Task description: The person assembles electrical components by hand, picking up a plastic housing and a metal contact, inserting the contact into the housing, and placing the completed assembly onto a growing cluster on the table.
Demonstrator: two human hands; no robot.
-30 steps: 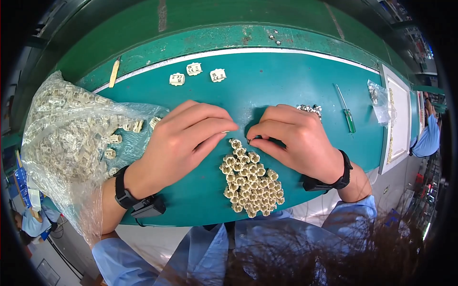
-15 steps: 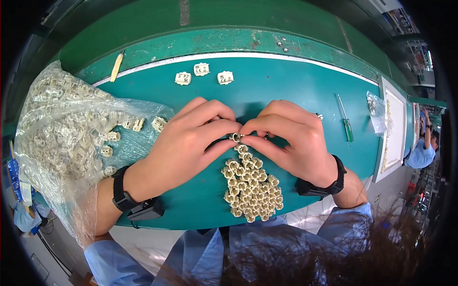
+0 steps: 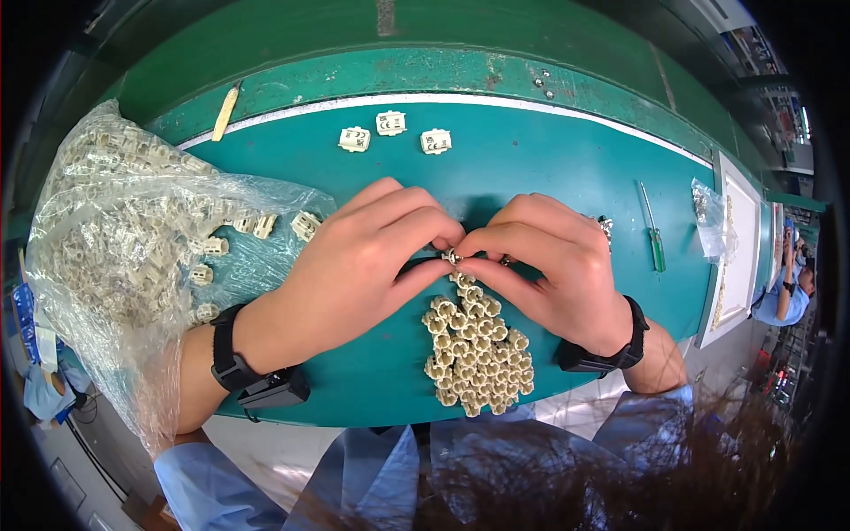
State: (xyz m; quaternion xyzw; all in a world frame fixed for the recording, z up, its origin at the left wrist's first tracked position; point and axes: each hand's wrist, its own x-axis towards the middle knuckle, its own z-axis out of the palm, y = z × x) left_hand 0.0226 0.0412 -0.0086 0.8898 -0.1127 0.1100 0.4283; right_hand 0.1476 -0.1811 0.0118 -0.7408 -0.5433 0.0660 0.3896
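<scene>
My left hand [image 3: 363,252] and my right hand [image 3: 558,261] meet over the middle of the bench. Their thumbs and forefingers are pinched together on one small cream plastic socket [image 3: 452,257], which looks partly metallic inside. Fingertips cover most of it. A tiny shiny bit [image 3: 506,260] shows behind my right thumb; I cannot make out what it is. Just below the fingers, a cluster of cream plastic sockets [image 3: 482,354] stands packed together, open ends up. By my left forearm lies a clear plastic bag [image 3: 115,239] full of similar cream parts, several spilling from its mouth.
Three cream printed pieces [image 3: 390,123] lie at the back of the green bench [image 3: 549,150]. Small metal parts [image 3: 606,227] sit beyond my right hand. Farther right are a green-handled screwdriver [image 3: 656,243], a small clear bag [image 3: 707,217] and a white tray [image 3: 733,283]. A wooden-handled tool [image 3: 225,115] lies back left.
The view has shifted slightly, so the bench things appear a little to the right. Both hands stay pinched on the socket, with the left fingertips moved slightly and the socket turned a little.
</scene>
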